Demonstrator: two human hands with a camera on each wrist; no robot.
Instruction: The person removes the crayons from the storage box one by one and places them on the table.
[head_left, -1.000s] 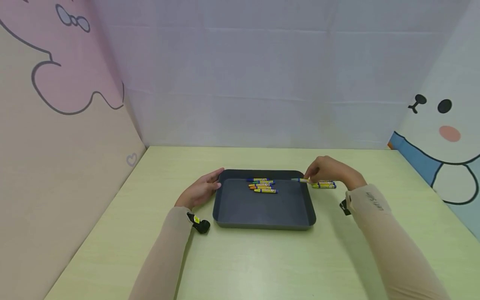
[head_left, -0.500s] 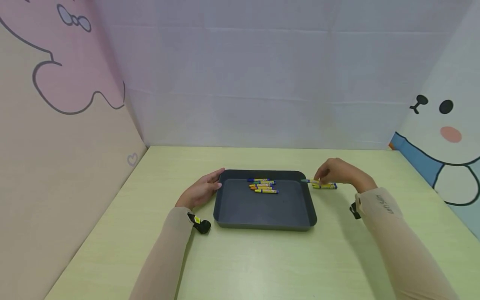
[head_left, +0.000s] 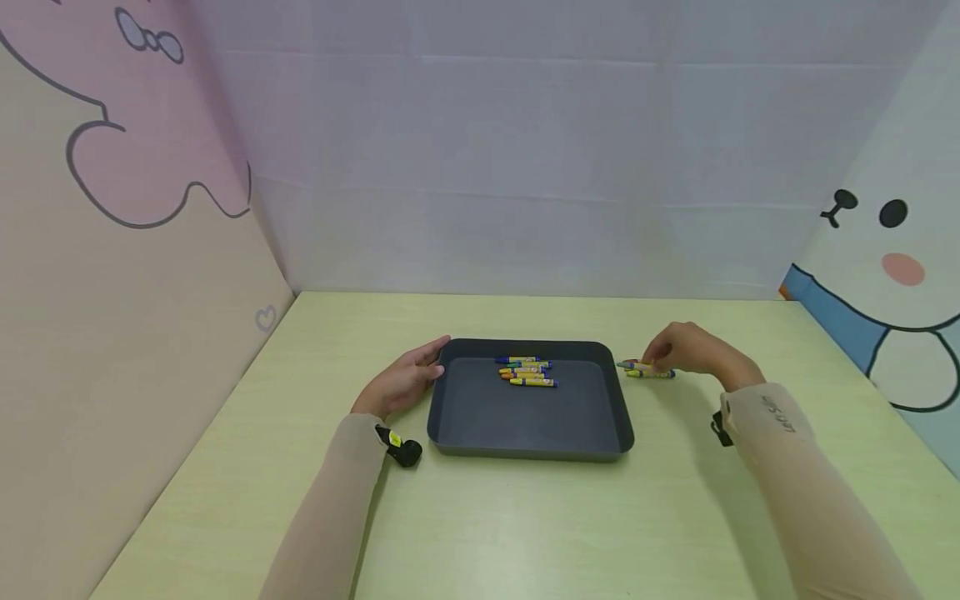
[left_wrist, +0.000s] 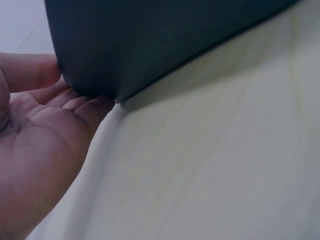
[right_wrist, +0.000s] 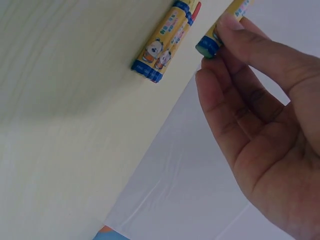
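My left hand [head_left: 401,382] grips the left side of a dark grey tray [head_left: 528,421]. In the left wrist view, its thumb lies against the tray wall [left_wrist: 115,45] and its fingers reach under the edge. Several yellow-wrapped crayons [head_left: 533,382] lie side by side near the tray's back. Beyond the tray's right rim, my right hand [head_left: 693,350] pinches a crayon with a green end [right_wrist: 207,46] between thumb and fingers, just over the table. Beside it, two crayons [right_wrist: 159,47] lie together on the table, one showing a red tip.
Everything stands on a pale wooden table [head_left: 480,517]. A white cloth backdrop [head_left: 480,167] closes off the back, and panels with cartoon drawings stand at the left and right. A black wrist camera [head_left: 405,452] sits at the left cuff.
My right hand has moved right and a little toward me, carrying the green crayon from over the tray's right rim to beside the crayons on the table. My left hand stays at the tray.
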